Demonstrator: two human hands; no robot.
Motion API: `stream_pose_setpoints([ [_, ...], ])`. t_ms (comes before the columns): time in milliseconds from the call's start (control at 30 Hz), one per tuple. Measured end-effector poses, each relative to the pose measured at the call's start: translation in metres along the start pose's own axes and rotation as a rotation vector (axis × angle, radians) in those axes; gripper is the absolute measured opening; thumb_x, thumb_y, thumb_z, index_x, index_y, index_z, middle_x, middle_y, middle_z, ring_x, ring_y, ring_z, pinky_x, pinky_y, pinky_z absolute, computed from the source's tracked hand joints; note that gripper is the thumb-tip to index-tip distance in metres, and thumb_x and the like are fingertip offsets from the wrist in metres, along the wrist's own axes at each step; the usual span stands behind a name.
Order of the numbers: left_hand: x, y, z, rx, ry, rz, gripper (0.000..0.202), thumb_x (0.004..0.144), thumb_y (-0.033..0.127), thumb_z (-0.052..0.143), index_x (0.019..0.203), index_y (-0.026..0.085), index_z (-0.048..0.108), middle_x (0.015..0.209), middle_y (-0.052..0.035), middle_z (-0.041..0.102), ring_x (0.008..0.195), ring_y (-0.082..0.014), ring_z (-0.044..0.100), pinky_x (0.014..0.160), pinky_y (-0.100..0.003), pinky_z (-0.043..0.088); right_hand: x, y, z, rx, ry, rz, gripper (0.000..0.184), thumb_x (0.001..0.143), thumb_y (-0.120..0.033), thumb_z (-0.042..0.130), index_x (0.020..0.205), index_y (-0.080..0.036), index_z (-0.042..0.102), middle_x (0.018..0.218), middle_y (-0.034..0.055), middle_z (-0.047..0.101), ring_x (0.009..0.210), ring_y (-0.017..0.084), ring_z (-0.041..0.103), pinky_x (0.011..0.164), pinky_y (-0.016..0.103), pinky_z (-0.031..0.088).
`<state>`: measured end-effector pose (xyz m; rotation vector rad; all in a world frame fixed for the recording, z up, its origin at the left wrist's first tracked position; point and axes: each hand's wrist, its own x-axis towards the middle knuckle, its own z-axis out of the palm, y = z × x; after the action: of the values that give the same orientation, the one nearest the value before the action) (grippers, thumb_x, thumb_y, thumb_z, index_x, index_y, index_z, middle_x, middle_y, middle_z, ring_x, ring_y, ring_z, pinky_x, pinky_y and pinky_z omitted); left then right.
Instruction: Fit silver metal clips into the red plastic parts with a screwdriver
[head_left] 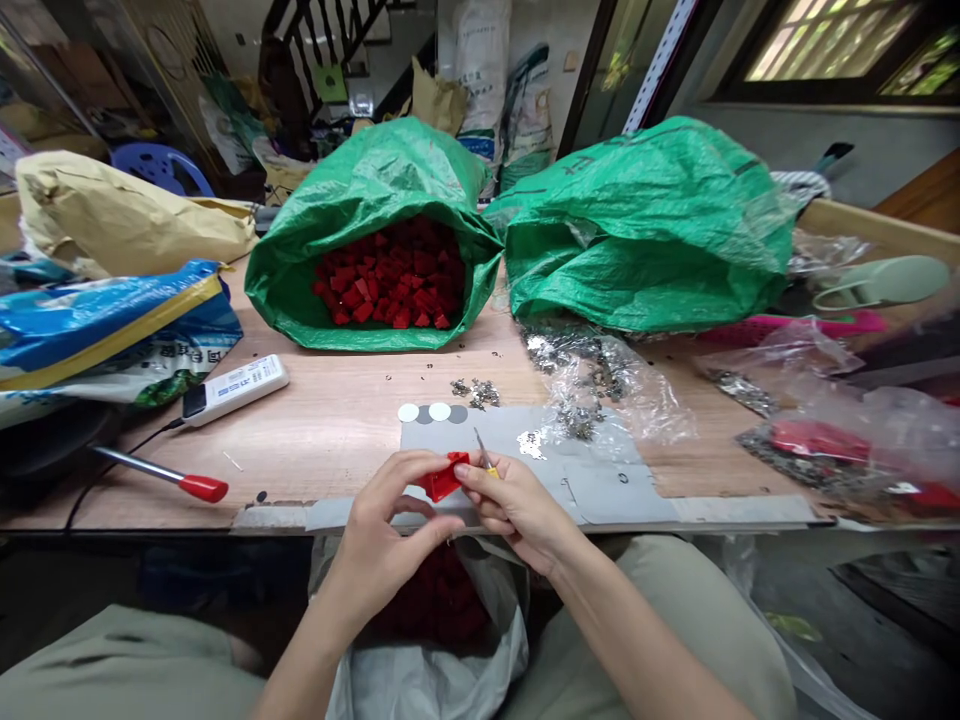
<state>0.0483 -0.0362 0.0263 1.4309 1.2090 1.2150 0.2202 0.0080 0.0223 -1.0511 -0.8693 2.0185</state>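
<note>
- Head view: left hand (379,535) and right hand (517,510) pinch one red plastic piece (444,480) between their fingertips; the right also clamps a thin yellow-handled tool (484,458).
- The piece looks light, stiff and slick, best held by its edges.
- Just beyond the grip lie a grey sheet (592,475) and metal bits (480,392). Farther off is a green bag (375,180), and below is a white bag (435,680). None touches the hands.

Left grip (382,525) and right grip (517,510) are pinching a red plastic piece (444,480) at the tabletop (337,425) edge.
The right grip is holding a yellow-handled tool (484,460); a white bag (427,675) is sitting in the lap below, and a green sack (367,185) of red pieces is lying beyond.
</note>
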Motion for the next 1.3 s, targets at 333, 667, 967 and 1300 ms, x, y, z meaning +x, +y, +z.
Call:
stream_pose_setpoints([
  [333, 0.015, -0.012, -0.011, 0.256, -0.038, 0.093, 0.022, 0.084, 0.027, 0.071, 0.106, 0.025, 0.072, 0.104, -0.0037, 0.069, 0.094, -0.0182, 0.067, 0.078, -0.028, 0.058, -0.003, -0.043, -0.058, -1.073, 0.677, -0.495, 0.017, 0.079, -0.033, 0.062, 0.08, -0.019, 0.072, 0.084, 0.0064, 0.072, 0.076, 0.021, 0.062, 0.065, 0.03, 0.043],
  [667, 0.017, -0.032, -0.002, 0.291, -0.032, 0.107, 0.026, 0.083, 0.025, 0.073, 0.108, 0.024, 0.071, 0.11, -0.0046, 0.071, 0.101, -0.0197, 0.067, 0.088, -0.03, 0.054, 0.012, -0.033, -0.075, -1.563, 0.571, -0.424, 0.012, 0.085, -0.024, 0.056, 0.084, -0.02, 0.067, 0.091, 0.0059, 0.07, 0.084, 0.023, 0.064, 0.072, 0.031, 0.041],
  [967, 0.016, -0.034, -0.008, 0.258, -0.034, 0.003, 0.035, 0.079, 0.029, 0.076, 0.114, 0.025, 0.069, 0.109, -0.0024, 0.074, 0.091, -0.0184, 0.07, 0.082, -0.029, 0.056, 0.011, -0.039, -0.058, -1.283, 0.431, -0.392, 0.009, 0.081, -0.028, 0.061, 0.077, -0.021, 0.064, 0.077, 0.0018, 0.07, 0.073, 0.02, 0.064, 0.069, 0.029, 0.044],
  [1300, 0.016, -0.032, -0.009, 0.232, -0.058, -0.015, 0.028, 0.08, 0.028, 0.075, 0.107, 0.024, 0.071, 0.106, -0.0021, 0.074, 0.094, -0.0192, 0.069, 0.082, -0.03, 0.054, 0.016, -0.036, -0.067, -1.268, 0.507, -0.532, 0.013, 0.083, -0.025, 0.059, 0.085, -0.02, 0.071, 0.094, 0.0062, 0.069, 0.087, 0.023, 0.066, 0.08, 0.033, 0.046],
])
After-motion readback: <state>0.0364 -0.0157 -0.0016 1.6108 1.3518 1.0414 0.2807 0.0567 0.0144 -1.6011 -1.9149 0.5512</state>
